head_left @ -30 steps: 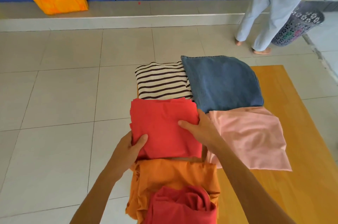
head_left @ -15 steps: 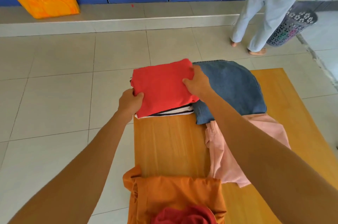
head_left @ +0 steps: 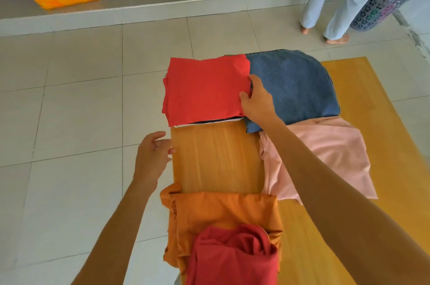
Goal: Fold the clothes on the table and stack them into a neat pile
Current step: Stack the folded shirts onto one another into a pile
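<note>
Red shirt against right hand

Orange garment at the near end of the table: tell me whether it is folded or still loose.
Still loose. The orange garment lies rumpled, edges uneven, spilling over the table edge, with a crumpled dark red garment on it.

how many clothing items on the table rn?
6 visible: folded red stacked on a striped one (only its edge shows), denim beside them, pink at right, orange near edge, crumpled dark red on it. More may be hidden underneath.
</note>
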The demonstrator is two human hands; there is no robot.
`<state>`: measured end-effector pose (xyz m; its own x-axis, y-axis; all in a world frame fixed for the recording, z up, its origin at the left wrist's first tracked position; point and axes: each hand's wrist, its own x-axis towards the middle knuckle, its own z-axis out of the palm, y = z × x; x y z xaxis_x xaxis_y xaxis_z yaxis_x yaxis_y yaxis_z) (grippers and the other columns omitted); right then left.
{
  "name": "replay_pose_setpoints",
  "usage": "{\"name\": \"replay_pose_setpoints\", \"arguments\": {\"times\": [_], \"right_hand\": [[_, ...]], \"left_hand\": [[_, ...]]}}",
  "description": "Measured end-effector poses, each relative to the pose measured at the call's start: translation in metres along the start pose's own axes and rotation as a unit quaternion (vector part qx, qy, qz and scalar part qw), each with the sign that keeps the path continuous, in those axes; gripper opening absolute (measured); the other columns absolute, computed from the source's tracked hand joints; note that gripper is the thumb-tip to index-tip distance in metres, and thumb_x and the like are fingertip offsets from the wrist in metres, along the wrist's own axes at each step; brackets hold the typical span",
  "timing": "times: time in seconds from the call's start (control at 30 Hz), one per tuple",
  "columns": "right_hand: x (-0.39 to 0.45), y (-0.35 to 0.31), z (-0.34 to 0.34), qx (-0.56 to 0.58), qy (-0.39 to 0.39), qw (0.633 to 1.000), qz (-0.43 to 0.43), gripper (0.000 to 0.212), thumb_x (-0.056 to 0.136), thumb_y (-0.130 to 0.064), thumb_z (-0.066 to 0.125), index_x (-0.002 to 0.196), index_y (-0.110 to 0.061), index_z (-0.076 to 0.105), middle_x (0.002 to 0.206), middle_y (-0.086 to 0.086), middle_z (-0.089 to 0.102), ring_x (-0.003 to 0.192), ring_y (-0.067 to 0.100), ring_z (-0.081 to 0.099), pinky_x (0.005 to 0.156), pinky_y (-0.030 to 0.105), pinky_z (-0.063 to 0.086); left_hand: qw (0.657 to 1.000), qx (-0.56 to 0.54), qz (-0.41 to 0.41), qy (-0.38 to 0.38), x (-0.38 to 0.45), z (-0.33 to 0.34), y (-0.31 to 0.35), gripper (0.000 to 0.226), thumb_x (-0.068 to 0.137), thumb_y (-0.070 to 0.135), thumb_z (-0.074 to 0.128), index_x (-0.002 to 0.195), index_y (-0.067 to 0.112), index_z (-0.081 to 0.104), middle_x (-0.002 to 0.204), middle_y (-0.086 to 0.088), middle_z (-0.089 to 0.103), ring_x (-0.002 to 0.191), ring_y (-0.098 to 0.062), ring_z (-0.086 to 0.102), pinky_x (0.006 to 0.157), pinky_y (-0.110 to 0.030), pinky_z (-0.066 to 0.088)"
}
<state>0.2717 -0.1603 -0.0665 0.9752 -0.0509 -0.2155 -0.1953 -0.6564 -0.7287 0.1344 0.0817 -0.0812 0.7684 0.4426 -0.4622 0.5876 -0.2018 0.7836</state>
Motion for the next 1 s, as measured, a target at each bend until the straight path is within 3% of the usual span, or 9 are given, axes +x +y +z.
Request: {"name": "replay_pose_setpoints", "arguments": {"times": [0.13, 0.23, 0.33, 0.47, 0.57, 0.73, 0.87, 0.93, 1.0], "right_hand": [[-0.052, 0.021, -0.020, 0.047, 0.021, 0.998, 0.039, 0.040, 0.098, -0.020, 0.057, 0.137, -0.014, 0.052, 0.124, 0.005, 0.065, 0.104, 0.015, 0.061, 0.084, 0.022, 0.045], [-0.119, 0.053, -0.038, 0.045, 0.006, 0.997, 0.060, 0.025, 0.098, -0.024, 0.058, 0.121, -0.017, 0.063, 0.107, -0.003, 0.068, 0.088, 0.011, 0.061, 0.065, 0.008, 0.041], [-0.190, 0.091, -0.043, 0.036, -0.056, 0.991, 0.112, 0.015, 0.096, -0.029, 0.060, 0.107, -0.020, 0.065, 0.094, -0.007, 0.068, 0.086, 0.015, 0.067, 0.067, 0.016, 0.048], [-0.266, 0.126, -0.034, -0.057, -0.141, 0.973, 0.175, 0.027, 0.093, -0.047, 0.060, 0.101, -0.022, 0.061, 0.094, -0.007, 0.068, 0.090, 0.018, 0.065, 0.079, 0.035, 0.053], [-0.295, 0.128, -0.023, -0.042, -0.180, 0.961, 0.206, 0.037, 0.094, -0.054, 0.055, 0.096, -0.017, 0.058, 0.089, -0.004, 0.066, 0.080, 0.015, 0.063, 0.066, 0.033, 0.049], [-0.286, 0.120, -0.015, 0.040, -0.183, 0.961, 0.203, 0.040, 0.096, -0.049, 0.053, 0.093, -0.011, 0.063, 0.081, -0.001, 0.067, 0.070, 0.013, 0.060, 0.060, 0.028, 0.044], [-0.273, 0.111, -0.019, 0.050, -0.187, 0.971, 0.141, 0.026, 0.099, -0.040, 0.052, 0.086, -0.020, 0.063, 0.075, -0.005, 0.063, 0.066, 0.010, 0.056, 0.059, 0.026, 0.040], [-0.265, 0.109, -0.022, 0.117, -0.180, 0.966, 0.146, 0.019, 0.100, -0.042, 0.051, 0.095, -0.028, 0.063, 0.084, -0.010, 0.066, 0.075, 0.007, 0.061, 0.068, 0.026, 0.046], [-0.254, 0.105, -0.025, 0.163, -0.157, 0.964, 0.139, 0.030, 0.099, -0.048, 0.050, 0.119, -0.029, 0.063, 0.103, -0.013, 0.070, 0.095, 0.007, 0.066, 0.084, 0.032, 0.055]], "left_hand": [[0.999, 0.046, -0.013, -0.013, -0.085, -0.009, -0.047, 0.021, 0.099, 0.030, 0.055, 0.119, 0.028, 0.060, 0.104, 0.002, 0.066, 0.097, -0.019, 0.066, 0.079, -0.030, 0.056], [0.997, 0.080, -0.017, 0.010, -0.138, -0.007, -0.070, 0.024, 0.095, 0.047, 0.055, 0.113, 0.031, 0.058, 0.111, 0.009, 0.063, 0.106, -0.017, 0.061, 0.090, -0.035, 0.050], [0.993, 0.108, -0.051, 0.021, -0.171, 0.002, -0.087, 0.054, 0.089, 0.055, 0.060, 0.129, 0.019, 0.054, 0.120, 0.002, 0.058, 0.109, -0.019, 0.057, 0.090, -0.038, 0.051], [0.987, 0.137, -0.087, -0.005, -0.188, 0.012, -0.101, 0.065, 0.083, 0.062, 0.062, 0.127, 0.016, 0.052, 0.113, -0.002, 0.063, 0.103, -0.026, 0.063, 0.086, -0.040, 0.054], [0.981, 0.159, -0.113, -0.015, -0.176, 0.011, -0.105, 0.068, 0.083, 0.065, 0.061, 0.128, 0.014, 0.054, 0.116, -0.006, 0.065, 0.104, -0.029, 0.064, 0.088, -0.044, 0.055], [0.978, 0.155, -0.122, -0.063, -0.160, 0.006, -0.093, 0.061, 0.080, 0.061, 0.069, 0.112, 0.011, 0.057, 0.090, -0.002, 0.068, 0.078, -0.019, 0.065, 0.064, -0.034, 0.053], [0.978, 0.148, -0.106, -0.099, -0.159, 0.008, -0.086, 0.056, 0.084, 0.059, 0.065, 0.120, 0.017, 0.060, 0.104, -0.005, 0.071, 0.094, -0.026, 0.068, 0.085, -0.045, 0.057], [0.985, 0.107, -0.093, -0.097, -0.160, 0.006, -0.084, 0.068, 0.084, 0.062, 0.063, 0.137, 0.022, 0.050, 0.123, -0.005, 0.066, 0.110, -0.029, 0.064, 0.092, -0.043, 0.054], [0.992, 0.067, -0.074, -0.084, -0.159, 0.002, -0.078, 0.069, 0.087, 0.060, 0.060, 0.143, 0.021, 0.046, 0.130, -0.005, 0.062, 0.117, -0.030, 0.060, 0.090, -0.037, 0.051]]}}
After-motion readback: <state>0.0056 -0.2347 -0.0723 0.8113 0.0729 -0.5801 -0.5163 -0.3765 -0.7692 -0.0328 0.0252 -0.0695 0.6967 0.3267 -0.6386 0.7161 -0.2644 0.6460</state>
